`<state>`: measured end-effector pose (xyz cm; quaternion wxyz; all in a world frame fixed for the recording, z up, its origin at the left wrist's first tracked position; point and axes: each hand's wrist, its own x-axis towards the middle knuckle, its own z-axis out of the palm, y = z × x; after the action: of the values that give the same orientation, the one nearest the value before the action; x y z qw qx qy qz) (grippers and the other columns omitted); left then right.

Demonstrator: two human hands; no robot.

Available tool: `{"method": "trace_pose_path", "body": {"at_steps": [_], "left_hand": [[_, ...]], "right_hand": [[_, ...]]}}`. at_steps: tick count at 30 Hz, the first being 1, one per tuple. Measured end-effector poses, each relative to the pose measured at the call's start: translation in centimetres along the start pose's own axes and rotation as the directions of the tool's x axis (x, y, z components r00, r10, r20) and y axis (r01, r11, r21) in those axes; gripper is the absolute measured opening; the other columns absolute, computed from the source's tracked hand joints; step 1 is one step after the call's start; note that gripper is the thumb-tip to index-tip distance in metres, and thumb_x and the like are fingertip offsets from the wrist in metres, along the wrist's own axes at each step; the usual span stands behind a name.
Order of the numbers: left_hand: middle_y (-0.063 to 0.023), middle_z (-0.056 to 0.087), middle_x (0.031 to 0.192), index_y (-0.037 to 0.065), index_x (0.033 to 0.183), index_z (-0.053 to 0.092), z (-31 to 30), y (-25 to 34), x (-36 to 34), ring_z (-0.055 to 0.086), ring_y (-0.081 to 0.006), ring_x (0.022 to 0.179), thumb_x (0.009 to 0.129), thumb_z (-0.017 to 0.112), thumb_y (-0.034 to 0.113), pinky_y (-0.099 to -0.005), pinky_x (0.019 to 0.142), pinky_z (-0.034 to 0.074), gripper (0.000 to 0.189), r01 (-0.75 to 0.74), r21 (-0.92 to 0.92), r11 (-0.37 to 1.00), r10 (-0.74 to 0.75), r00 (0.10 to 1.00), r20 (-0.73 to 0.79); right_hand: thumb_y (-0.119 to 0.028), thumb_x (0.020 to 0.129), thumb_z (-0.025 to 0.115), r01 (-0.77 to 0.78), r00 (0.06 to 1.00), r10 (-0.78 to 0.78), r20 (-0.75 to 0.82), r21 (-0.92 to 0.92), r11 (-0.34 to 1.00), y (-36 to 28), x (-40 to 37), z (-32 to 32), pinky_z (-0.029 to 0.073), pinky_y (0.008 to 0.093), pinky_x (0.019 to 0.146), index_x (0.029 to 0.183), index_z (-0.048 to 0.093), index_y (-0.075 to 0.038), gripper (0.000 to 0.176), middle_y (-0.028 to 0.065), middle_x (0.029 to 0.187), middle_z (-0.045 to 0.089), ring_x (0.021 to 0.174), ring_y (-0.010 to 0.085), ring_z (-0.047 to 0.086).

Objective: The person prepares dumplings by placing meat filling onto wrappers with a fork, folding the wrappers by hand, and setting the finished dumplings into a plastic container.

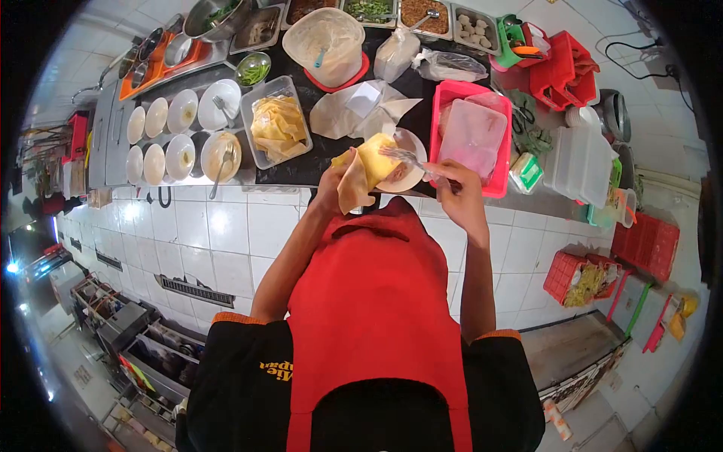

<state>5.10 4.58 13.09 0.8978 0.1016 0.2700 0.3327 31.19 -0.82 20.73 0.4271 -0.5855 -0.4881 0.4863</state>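
Observation:
My left hand (331, 188) is closed on yellow dumpling wrappers (373, 162), whose edge hangs down as a pale flap. In my right hand (461, 196) is a fork (410, 157), its tines at the right edge of the yellow sheet. Just below and behind them sits a white plate (416, 175) with some pinkish paste, partly covered by the wrappers and fork. A clear tub (305, 128) to the left holds a pile of more yellow wrappers. On my right is a pink tray (439, 94) with a translucent lid-like container (474, 132) in it.
Two rows of white bowls (181, 113) stand at the left, one with a spoon. Behind are a large white tub (327, 38), crumpled paper (335, 113), plastic bags (397, 54) and metal trays of food (425, 16). Red baskets (561, 71) and clear containers (580, 162) occupy the right.

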Motion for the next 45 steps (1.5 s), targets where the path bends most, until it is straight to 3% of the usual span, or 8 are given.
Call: {"method": "trace_pose_path", "body": {"at_steps": [14, 18, 27, 31, 35, 38, 40, 45], "left_hand": [[-0.0178, 0.061, 0.130, 0.002, 0.141, 0.046, 1.2, 2.3, -1.4, 0.063, -0.0312, 0.115, 0.106, 0.036, 0.048, -0.0437, 0.092, 0.057, 0.059, -0.152, -0.249, 0.957, 0.182, 0.978, 0.101], [-0.0134, 0.065, 0.117, 0.002, 0.132, 0.054, 2.6, 1.8, -1.7, 0.068, -0.0254, 0.100, 0.106, 0.044, 0.040, -0.0391, 0.075, 0.058, 0.047, -0.037, -0.004, 0.999, 0.035, 0.971, -0.237], [-0.0139, 0.064, 0.120, 0.000, 0.130, 0.053, 1.5, -0.7, 0.4, 0.067, -0.0251, 0.103, 0.105, 0.045, 0.042, -0.0394, 0.089, 0.056, 0.049, -0.143, -0.007, 0.990, 0.140, 0.975, -0.175], [-0.0189, 0.063, 0.124, -0.001, 0.134, 0.050, -2.1, 0.4, 0.8, 0.066, -0.0311, 0.109, 0.105, 0.040, 0.047, -0.0419, 0.093, 0.056, 0.056, 0.078, -0.210, 0.974, 0.010, 0.921, 0.389], [-0.0234, 0.060, 0.130, 0.000, 0.139, 0.048, -7.1, -1.0, 0.1, 0.065, -0.0395, 0.110, 0.105, 0.039, 0.048, -0.0525, 0.092, 0.056, 0.060, -0.011, -0.314, 0.949, 0.044, 0.994, 0.098], [-0.0206, 0.061, 0.129, 0.001, 0.139, 0.048, -12.1, -2.1, -1.0, 0.066, -0.0367, 0.110, 0.105, 0.041, 0.046, -0.0528, 0.088, 0.057, 0.057, 0.018, -0.413, 0.910, 0.019, 0.996, 0.086], [-0.0180, 0.065, 0.126, 0.002, 0.138, 0.050, -13.7, -2.8, -1.6, 0.068, -0.0320, 0.107, 0.105, 0.043, 0.045, -0.0495, 0.083, 0.060, 0.054, 0.085, -0.373, 0.924, -0.058, 0.995, 0.083], [-0.0164, 0.068, 0.118, 0.002, 0.132, 0.054, -16.9, -5.3, -0.8, 0.070, -0.0302, 0.098, 0.105, 0.041, 0.044, -0.0469, 0.079, 0.060, 0.051, 0.178, -0.263, 0.948, -0.181, 0.983, 0.011]], "right_hand": [[0.009, 0.088, 0.063, 0.070, 0.997, -0.065, 0.034, -0.167, 0.983, -0.3, 0.7, 0.0, 0.047, 0.0248, 0.070, 0.110, 0.075, -0.009, 0.031, 0.0051, 0.090, 0.065, 0.079, 0.0102, 0.058], [0.001, 0.086, 0.071, 0.041, 0.994, -0.059, 0.087, 0.188, 0.981, -0.8, 1.4, 0.7, 0.045, 0.0235, 0.069, 0.108, 0.073, -0.005, 0.022, 0.0041, 0.086, 0.063, 0.077, 0.0087, 0.056], [-0.011, 0.076, 0.085, 0.357, 0.928, -0.373, -0.011, -0.264, 0.896, -0.6, 1.7, 7.8, 0.043, 0.0247, 0.063, 0.093, 0.069, -0.002, 0.025, 0.0026, 0.084, 0.063, 0.070, 0.0112, 0.054], [-0.014, 0.083, 0.081, 0.163, 0.943, -0.104, 0.317, -0.163, 0.973, -4.4, -0.5, 9.8, 0.046, 0.0245, 0.064, 0.113, 0.072, -0.002, 0.034, 0.0031, 0.091, 0.070, 0.075, 0.0066, 0.057], [-0.011, 0.086, 0.074, -0.125, 0.970, 0.077, 0.231, 0.199, 0.972, -0.3, -0.4, 7.4, 0.052, 0.0308, 0.071, 0.116, 0.072, -0.002, 0.031, 0.0139, 0.109, 0.073, 0.075, 0.0126, 0.061], [-0.007, 0.090, 0.065, 0.110, 0.991, -0.107, 0.078, -0.033, 0.993, 5.1, -0.1, 4.1, 0.053, 0.0365, 0.070, 0.115, 0.074, -0.007, 0.026, 0.0145, 0.104, 0.072, 0.078, 0.0203, 0.067], [-0.007, 0.090, 0.057, -0.114, 0.993, 0.077, -0.085, -0.817, 0.565, 7.0, -0.8, 2.7, 0.054, 0.0444, 0.071, 0.111, 0.076, -0.013, 0.029, 0.0153, 0.094, 0.069, 0.083, 0.0318, 0.069], [-0.007, 0.088, 0.055, -0.198, 0.980, 0.068, -0.188, -0.866, 0.460, 8.5, -1.0, 5.2, 0.054, 0.0472, 0.073, 0.110, 0.076, -0.016, 0.031, 0.0144, 0.088, 0.064, 0.085, 0.0365, 0.068]]}}
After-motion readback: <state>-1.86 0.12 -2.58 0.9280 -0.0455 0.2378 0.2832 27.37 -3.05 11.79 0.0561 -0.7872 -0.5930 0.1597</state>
